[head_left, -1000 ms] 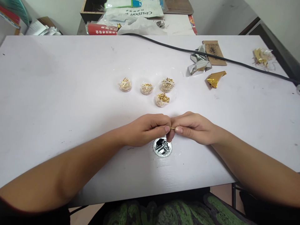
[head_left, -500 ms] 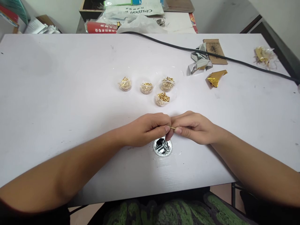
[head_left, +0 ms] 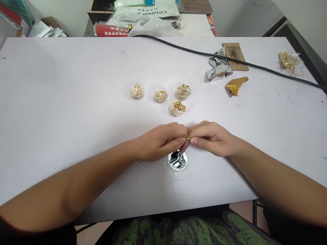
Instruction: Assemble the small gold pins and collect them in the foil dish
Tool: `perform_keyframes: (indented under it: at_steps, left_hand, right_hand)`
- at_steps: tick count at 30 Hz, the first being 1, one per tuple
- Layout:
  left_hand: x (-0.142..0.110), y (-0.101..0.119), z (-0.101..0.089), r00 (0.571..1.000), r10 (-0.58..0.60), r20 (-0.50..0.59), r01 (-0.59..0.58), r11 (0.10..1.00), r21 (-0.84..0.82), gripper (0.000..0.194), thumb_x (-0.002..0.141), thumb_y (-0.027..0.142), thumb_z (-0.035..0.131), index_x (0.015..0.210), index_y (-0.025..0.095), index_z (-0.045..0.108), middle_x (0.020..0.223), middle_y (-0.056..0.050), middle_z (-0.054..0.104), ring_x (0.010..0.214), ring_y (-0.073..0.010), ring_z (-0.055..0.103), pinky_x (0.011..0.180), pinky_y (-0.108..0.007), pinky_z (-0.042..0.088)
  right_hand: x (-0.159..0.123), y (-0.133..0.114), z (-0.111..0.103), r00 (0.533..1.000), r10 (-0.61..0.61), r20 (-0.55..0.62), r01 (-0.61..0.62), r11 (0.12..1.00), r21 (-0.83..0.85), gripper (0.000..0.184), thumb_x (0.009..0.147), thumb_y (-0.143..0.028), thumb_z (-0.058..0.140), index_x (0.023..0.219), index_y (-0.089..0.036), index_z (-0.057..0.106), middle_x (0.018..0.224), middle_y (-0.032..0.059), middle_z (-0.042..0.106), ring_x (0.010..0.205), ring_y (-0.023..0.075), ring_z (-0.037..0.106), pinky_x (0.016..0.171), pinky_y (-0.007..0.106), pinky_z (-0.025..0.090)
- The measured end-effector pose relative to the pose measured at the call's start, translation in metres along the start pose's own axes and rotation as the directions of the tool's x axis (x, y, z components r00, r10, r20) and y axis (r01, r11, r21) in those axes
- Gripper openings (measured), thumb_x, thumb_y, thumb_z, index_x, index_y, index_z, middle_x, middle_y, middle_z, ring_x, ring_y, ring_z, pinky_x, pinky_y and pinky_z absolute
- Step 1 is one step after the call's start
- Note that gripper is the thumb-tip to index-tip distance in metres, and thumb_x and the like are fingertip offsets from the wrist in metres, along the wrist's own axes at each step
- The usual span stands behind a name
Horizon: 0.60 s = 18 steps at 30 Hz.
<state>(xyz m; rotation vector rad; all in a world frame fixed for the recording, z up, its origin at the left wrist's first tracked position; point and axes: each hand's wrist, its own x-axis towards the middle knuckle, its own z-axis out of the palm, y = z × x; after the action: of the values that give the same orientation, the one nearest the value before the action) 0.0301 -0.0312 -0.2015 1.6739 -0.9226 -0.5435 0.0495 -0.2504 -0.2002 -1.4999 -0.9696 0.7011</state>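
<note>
Between my two hands runs a thin gold-coloured pin (head_left: 188, 139), too small to make out in detail. My left hand (head_left: 167, 140) is closed, pinching the pin's left end between thumb and fingers. At the other end, the thumb and fingers of my right hand (head_left: 213, 139) pinch it too. The hands touch each other at the fingers. Just below them on the table lies a round dish lined with silver foil (head_left: 177, 161), its upper edge partly covered by fingers. Beyond the hands stand small clear cups of gold-coloured pins, including a near one (head_left: 178, 108) and a left one (head_left: 137, 91).
On the white table (head_left: 76, 81), a black cable (head_left: 178, 48) crosses the back right. Near it lie crumpled silver foil (head_left: 218, 73), gold foil (head_left: 237, 85), a brown cardboard piece (head_left: 237, 56) and a clear bag of gold-coloured bits (head_left: 288, 62). Bags and a box lie behind the table.
The camera view has shifted very slightly. Both hands keep the same pinch on the pin, with hardly any visible movement.
</note>
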Motion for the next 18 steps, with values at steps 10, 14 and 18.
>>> perform_keyframes:
  at_steps: [10,14,18]
  left_hand:
    - [0.0003,-0.0008,0.0015,0.999,0.038,-0.028,-0.036,0.998,0.057,0.027,0.100,0.017,0.037,0.078,0.016,0.053,0.077,-0.001,0.054,0.078,-0.0128,0.049,0.082,-0.026,0.042]
    - [-0.0003,-0.0027,0.0019,0.997,0.056,-0.044,-0.053,0.996,0.065,0.026,0.100,0.016,0.038,0.078,0.016,0.053,0.077,-0.001,0.054,0.077,-0.0123,0.049,0.081,-0.025,0.042]
    - [-0.0002,-0.0021,0.0019,0.997,0.034,-0.062,-0.030,0.997,0.064,0.027,0.101,0.020,0.038,0.079,0.016,0.053,0.077,-0.001,0.054,0.077,-0.0122,0.049,0.078,-0.024,0.042]
  right_hand:
    - [0.0000,0.0020,0.0021,0.998,0.045,-0.038,-0.043,0.998,0.046,0.029,0.101,-0.023,0.049,0.092,-0.013,0.076,0.084,0.0100,0.075,0.082,0.0168,0.073,0.074,0.025,0.057]
    - [0.0000,0.0014,0.0025,0.996,0.070,-0.049,-0.067,0.996,0.051,0.030,0.101,-0.026,0.050,0.090,-0.013,0.075,0.083,0.0092,0.076,0.080,0.0161,0.073,0.074,0.025,0.057]
    - [0.0001,0.0010,0.0026,0.994,0.087,-0.059,-0.086,0.996,0.024,0.031,0.101,-0.029,0.050,0.088,-0.014,0.074,0.085,0.0097,0.076,0.082,0.0163,0.072,0.074,0.025,0.057]
